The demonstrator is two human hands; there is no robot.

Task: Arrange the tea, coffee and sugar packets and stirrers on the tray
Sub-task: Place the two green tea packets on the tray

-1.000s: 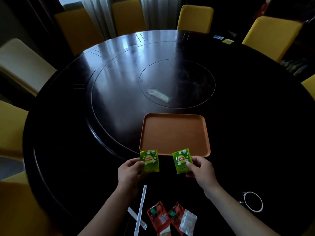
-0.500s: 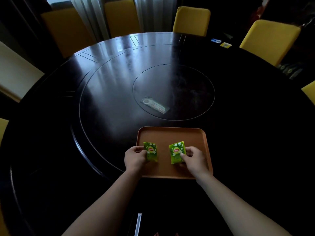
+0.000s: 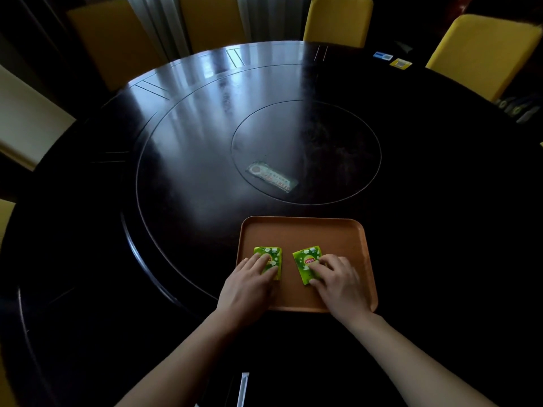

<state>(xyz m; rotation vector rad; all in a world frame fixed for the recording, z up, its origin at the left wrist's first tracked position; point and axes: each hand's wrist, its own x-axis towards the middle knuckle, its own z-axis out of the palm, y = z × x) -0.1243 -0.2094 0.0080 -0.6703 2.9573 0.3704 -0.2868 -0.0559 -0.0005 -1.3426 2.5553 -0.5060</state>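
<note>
Tea stage: left tea packet (image 3: 271, 257) and right tea packet (image 3: 305, 261) flat on tray's (image 3: 302, 230) near half, pinned under flat fingers of left hand (image 3: 249, 286) and right hand (image 3: 338, 284); next, presumably, release and fetch near stirrer (image 3: 243, 389).

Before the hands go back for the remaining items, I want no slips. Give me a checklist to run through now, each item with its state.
1. The left tea packet lies flat on the tray: ok.
2. The right tea packet lies on the tray, apart from the other: ok.
3. The left hand has let go: not ok, its fingers rest on its packet.
4. The right hand has let go: not ok, its fingers rest on its packet.
5. Room left on the tray: ok, the far half is bare.
6. Next items in sight: only a wrapped stirrer shows; coffee and sugar, cannot tell.
</note>
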